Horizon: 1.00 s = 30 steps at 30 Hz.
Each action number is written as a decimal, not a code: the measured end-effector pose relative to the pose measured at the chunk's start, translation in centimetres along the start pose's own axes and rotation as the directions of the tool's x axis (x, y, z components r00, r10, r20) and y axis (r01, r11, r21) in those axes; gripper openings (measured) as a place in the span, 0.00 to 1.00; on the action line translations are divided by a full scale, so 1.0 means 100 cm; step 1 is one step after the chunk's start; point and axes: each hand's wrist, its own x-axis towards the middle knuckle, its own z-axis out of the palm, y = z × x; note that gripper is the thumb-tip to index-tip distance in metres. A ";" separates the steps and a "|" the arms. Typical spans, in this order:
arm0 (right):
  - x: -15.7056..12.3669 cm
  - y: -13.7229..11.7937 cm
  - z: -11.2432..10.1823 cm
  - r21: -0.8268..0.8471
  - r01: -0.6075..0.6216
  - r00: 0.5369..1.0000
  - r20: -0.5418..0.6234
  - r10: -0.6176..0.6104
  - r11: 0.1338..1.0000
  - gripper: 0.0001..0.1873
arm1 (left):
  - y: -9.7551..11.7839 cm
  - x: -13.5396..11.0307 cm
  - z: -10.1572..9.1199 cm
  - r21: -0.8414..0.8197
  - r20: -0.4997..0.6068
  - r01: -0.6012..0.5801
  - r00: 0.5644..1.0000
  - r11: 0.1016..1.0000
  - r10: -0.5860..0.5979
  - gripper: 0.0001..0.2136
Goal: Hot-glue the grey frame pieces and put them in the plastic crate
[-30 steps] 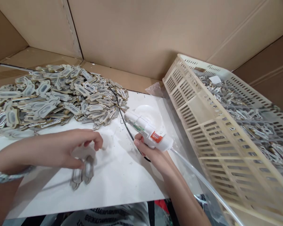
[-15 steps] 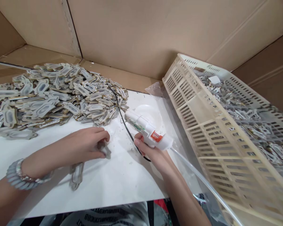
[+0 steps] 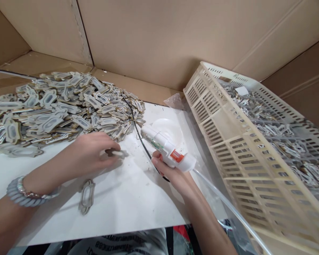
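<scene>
My left hand pinches a small grey ornamental piece just above the white board. A second flat grey frame piece lies on the board below my left wrist. My right hand grips a white glue gun, its nozzle pointing up and left, a clear glue stick trailing from its back. The nozzle is a short way to the right of the held piece.
A big heap of ornate grey and gold pieces covers the back left. A cream slatted crate full of similar pieces stands tilted at the right. A black cord runs across the board. Cardboard walls close the back.
My left hand lifted one piece off the pair on the board and carried it up and right toward the glue gun. The other piece stayed down. The right hand barely moved.
</scene>
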 end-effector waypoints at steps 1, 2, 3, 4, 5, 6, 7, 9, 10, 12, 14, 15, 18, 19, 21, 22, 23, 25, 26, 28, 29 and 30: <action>0.000 0.002 0.000 -0.009 0.021 1.000 0.011 -0.021 1.000 0.18 | 0.001 0.000 -0.003 0.024 -0.088 -0.008 0.996 1.000 0.011 0.08; 0.001 0.004 0.001 -0.020 0.048 0.999 0.025 -0.048 0.999 0.19 | 0.002 0.001 -0.006 0.055 -0.182 -0.026 0.983 0.998 0.036 0.08; 0.001 0.006 0.002 -0.032 0.077 0.996 0.040 -0.076 0.996 0.19 | 0.003 0.001 -0.009 0.094 -0.275 -0.043 0.959 0.995 0.067 0.08; 0.001 0.008 0.003 -0.044 0.105 0.993 0.056 -0.102 0.994 0.19 | 0.005 0.001 -0.011 0.137 -0.356 -0.050 0.929 0.989 0.096 0.07; 0.002 0.009 0.004 -0.057 0.128 0.989 0.078 -0.123 0.990 0.19 | 0.006 0.001 -0.012 0.176 -0.414 -0.049 0.902 0.983 0.119 0.06; 0.002 0.010 0.005 -0.071 0.148 0.985 0.102 -0.140 0.986 0.19 | 0.008 0.000 -0.013 0.205 -0.446 -0.043 0.885 0.978 0.132 0.05; 0.002 0.010 0.006 -0.089 0.163 0.980 0.127 -0.151 0.983 0.19 | 0.009 0.000 -0.013 0.228 -0.464 -0.038 0.874 0.973 0.143 0.05; 0.002 0.009 0.007 -0.115 0.194 0.972 0.157 -0.175 0.974 0.19 | 0.011 -0.002 -0.012 0.267 -0.476 -0.047 0.862 0.963 0.174 0.06; 0.003 0.008 0.007 -0.121 0.206 0.969 0.160 -0.186 0.971 0.19 | 0.011 -0.003 -0.011 0.285 -0.478 -0.054 0.858 0.957 0.190 0.07; 0.003 0.007 0.006 -0.126 0.208 0.970 0.153 -0.188 0.970 0.20 | 0.013 -0.004 -0.011 0.315 -0.477 -0.047 0.856 0.948 0.201 0.08; 0.003 0.005 0.006 -0.138 0.200 0.973 0.148 -0.180 0.970 0.20 | 0.013 -0.005 -0.011 0.330 -0.482 -0.004 0.859 0.944 0.172 0.07; 0.003 0.005 0.006 -0.141 0.200 0.973 0.148 -0.179 0.970 0.19 | 0.013 -0.005 -0.011 0.328 -0.486 0.018 0.860 0.945 0.152 0.07; 0.003 0.005 0.006 -0.132 0.198 0.973 0.150 -0.177 0.971 0.18 | 0.012 -0.006 -0.010 0.315 -0.502 0.065 0.858 0.947 0.108 0.09; 0.003 0.005 0.006 -0.128 0.191 0.974 0.149 -0.172 0.973 0.18 | 0.012 -0.006 -0.010 0.315 -0.506 0.069 0.856 0.947 0.106 0.09; 0.003 0.005 0.006 -0.129 0.174 0.977 0.144 -0.155 0.976 0.18 | 0.012 -0.006 -0.010 0.308 -0.519 0.080 0.849 0.948 0.097 0.09; 0.003 0.005 0.006 -0.132 0.167 0.979 0.141 -0.148 0.977 0.18 | 0.012 -0.006 -0.010 0.300 -0.524 0.089 0.847 0.950 0.086 0.09; 0.003 0.004 0.006 -0.134 0.163 0.980 0.138 -0.145 0.977 0.18 | 0.012 -0.007 -0.010 0.293 -0.523 0.096 0.849 0.951 0.075 0.09; 0.003 0.003 0.006 -0.140 0.166 0.980 0.136 -0.147 0.976 0.19 | 0.012 -0.007 -0.011 0.287 -0.522 0.114 0.851 0.951 0.055 0.09; 0.003 0.003 0.006 -0.141 0.170 0.979 0.136 -0.151 0.975 0.19 | 0.012 -0.007 -0.011 0.289 -0.523 0.119 0.851 0.950 0.052 0.09; 0.003 0.002 0.006 -0.137 0.178 0.978 0.136 -0.159 0.975 0.19 | 0.012 -0.007 -0.011 0.295 -0.520 0.116 0.852 0.948 0.058 0.09; 0.003 0.002 0.006 -0.132 0.178 0.978 0.135 -0.160 0.975 0.19 | 0.012 -0.007 -0.011 0.293 -0.525 0.114 0.849 0.949 0.060 0.09; 0.003 0.001 0.006 -0.128 0.178 0.978 0.135 -0.160 0.976 0.19 | 0.012 -0.007 -0.010 0.290 -0.529 0.112 0.846 0.951 0.062 0.09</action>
